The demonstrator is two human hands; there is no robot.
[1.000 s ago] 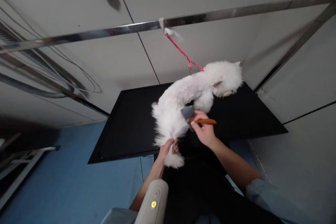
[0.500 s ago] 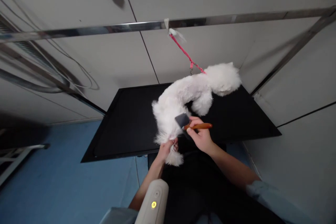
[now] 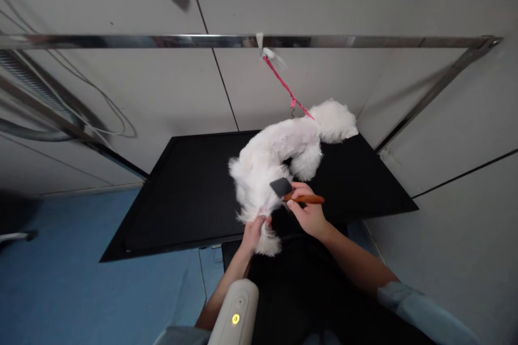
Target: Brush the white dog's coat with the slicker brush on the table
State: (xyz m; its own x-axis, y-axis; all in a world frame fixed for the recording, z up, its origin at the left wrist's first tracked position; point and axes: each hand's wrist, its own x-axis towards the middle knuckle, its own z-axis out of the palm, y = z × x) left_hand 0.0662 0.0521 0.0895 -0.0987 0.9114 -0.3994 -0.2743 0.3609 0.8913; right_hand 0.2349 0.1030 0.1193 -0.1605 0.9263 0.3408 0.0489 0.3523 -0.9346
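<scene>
A fluffy white dog stands on a black grooming table, its head turned to the right. My right hand is closed round the orange-brown wooden handle of a slicker brush. The brush's dark flat head lies against the fur of the dog's hind leg. My left hand grips that hind leg low down, at the table's near edge; the furry paw hangs below my fingers. The bristles are hidden from me.
A pink leash runs from the dog's neck to a metal bar across the table. A pale device with a yellow light rises at the bottom, near my left forearm. Hoses and cables hang at left before the wall.
The view has shifted and levelled slightly. The dog's head sits a little further left and lower. Both hands keep their holds, with the brush still at the hind leg.
</scene>
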